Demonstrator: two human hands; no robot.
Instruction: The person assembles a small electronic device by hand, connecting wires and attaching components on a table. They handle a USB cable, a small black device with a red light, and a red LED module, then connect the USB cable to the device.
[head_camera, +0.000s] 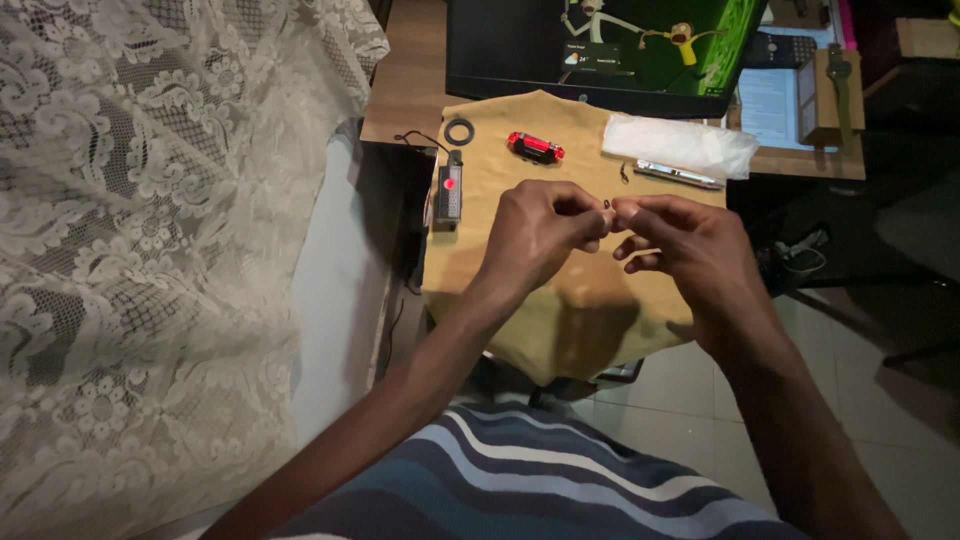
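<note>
My left hand (535, 232) and my right hand (680, 245) meet above a mustard-yellow cloth (520, 290), fingertips pinched together on a tiny dark part (609, 204). Which hand carries the part I cannot tell; both touch it. On the cloth beyond my hands lie a small black device with a red dot (449, 190), a black rubber ring (459, 131), a red-and-black light (535, 147), a small dark screw-like piece (624, 174) and a silver pen-shaped tool (678, 175).
A folded white plastic bag (680, 145) rests at the cloth's far right. A dark monitor (600, 50) stands behind on the wooden desk (405, 90). A lace curtain (150, 250) hangs at left. Tiled floor (880, 420) and cables lie at right.
</note>
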